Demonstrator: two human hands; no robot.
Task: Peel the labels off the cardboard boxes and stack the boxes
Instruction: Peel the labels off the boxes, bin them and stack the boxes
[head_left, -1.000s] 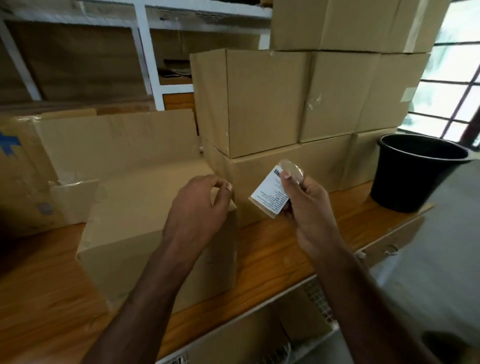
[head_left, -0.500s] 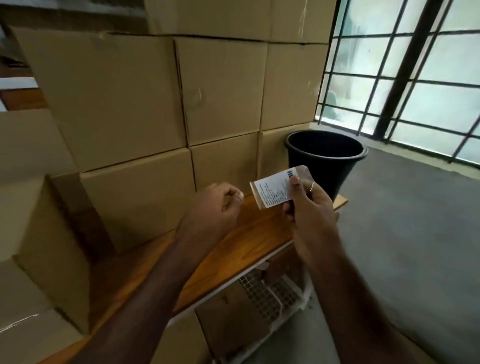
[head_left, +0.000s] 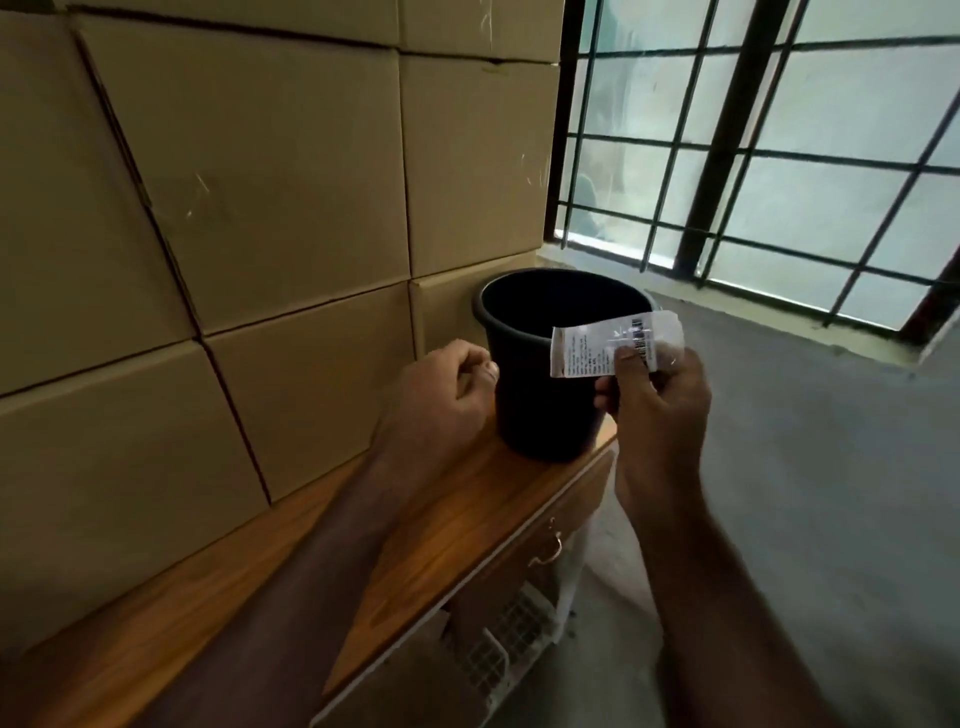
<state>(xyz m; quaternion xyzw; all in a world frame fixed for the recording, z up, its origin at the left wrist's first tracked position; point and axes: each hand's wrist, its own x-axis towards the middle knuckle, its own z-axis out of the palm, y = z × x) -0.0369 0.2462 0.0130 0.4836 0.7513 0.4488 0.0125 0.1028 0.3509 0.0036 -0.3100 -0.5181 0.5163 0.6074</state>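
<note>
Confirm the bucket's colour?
Black, inside and out: the bucket shows best in the head view, standing on the wooden desk.

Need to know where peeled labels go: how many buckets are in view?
1: a black bucket on the wooden table's far end, beside the stacked cardboard boxes. Others may be out of frame.

Right hand (head_left: 657, 410) pinches label (head_left: 602, 345) above black bucket (head_left: 540, 395); left hand (head_left: 447, 400) fisted.
</note>
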